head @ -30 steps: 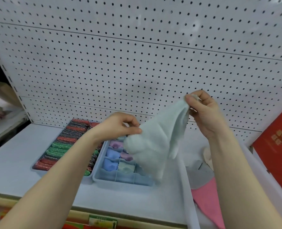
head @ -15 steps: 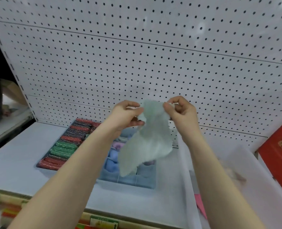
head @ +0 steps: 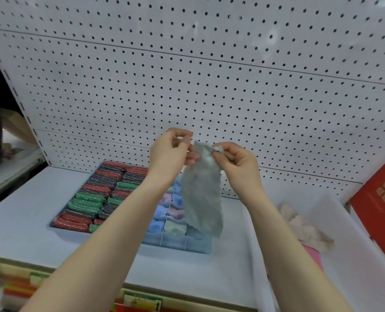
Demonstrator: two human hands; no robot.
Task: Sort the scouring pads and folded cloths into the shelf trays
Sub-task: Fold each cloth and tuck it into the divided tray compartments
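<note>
A pale green cloth [head: 201, 199] hangs folded lengthwise in the air above the shelf. My left hand [head: 171, 152] and my right hand [head: 234, 161] pinch its top edge close together. Below it stands a blue divided tray [head: 175, 245] holding folded cloths in blue, purple and green. To its left a tray of scouring pads [head: 97, 199] is packed with red, green and dark rolls.
A white bin [head: 344, 255] at the right holds a cream cloth [head: 306, 228] and a pink cloth [head: 314, 255]. A red box [head: 380, 206] stands at the far right. White pegboard [head: 187, 86] backs the shelf. Price labels line the shelf's front edge.
My hands have come together, bringing the cloth's two top corners side by side. The cloth has narrowed from a spread sheet into a long hanging strip.
</note>
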